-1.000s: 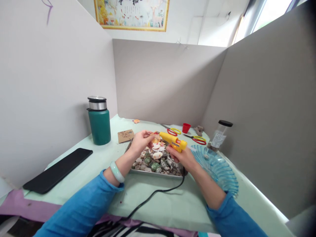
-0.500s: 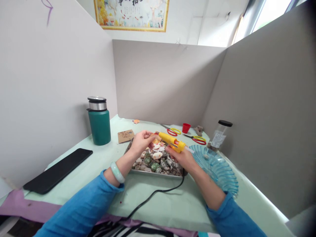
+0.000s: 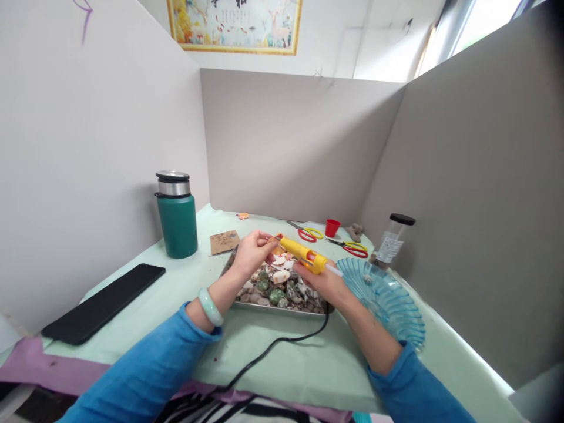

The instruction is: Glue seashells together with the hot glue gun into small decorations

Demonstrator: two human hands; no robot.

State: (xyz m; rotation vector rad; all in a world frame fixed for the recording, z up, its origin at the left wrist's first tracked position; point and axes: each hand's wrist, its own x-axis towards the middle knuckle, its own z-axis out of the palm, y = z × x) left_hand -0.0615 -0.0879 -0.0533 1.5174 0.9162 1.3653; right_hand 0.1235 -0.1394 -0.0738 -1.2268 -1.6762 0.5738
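Observation:
A yellow hot glue gun (image 3: 303, 252) is gripped in my right hand (image 3: 324, 282), its nozzle pointing left. A whitish glue stick pokes out of its back end, and a black cord (image 3: 282, 341) runs from it toward the table's near edge. My left hand (image 3: 253, 254) pinches an orange shell piece (image 3: 277, 249) close to the nozzle; whether the tip touches it I cannot tell. Below both hands lies a metal tray (image 3: 273, 309) heaped with shells (image 3: 281, 276) and green-speckled snail shells (image 3: 277, 296).
A green bottle (image 3: 177, 226) and a black flat pad (image 3: 106, 302) lie left. A brown card (image 3: 224, 242) sits behind the tray. Two pairs of scissors (image 3: 311, 234), a red cup (image 3: 332, 227), a blue glass plate (image 3: 396, 305) and a black-lidded jar (image 3: 392, 241) are right. Grey partitions (image 3: 299, 141) enclose the table.
The glue gun has shifted slightly left, bringing its nozzle closer over the orange shell piece. My left hand keeps its pinch with hardly any movement.

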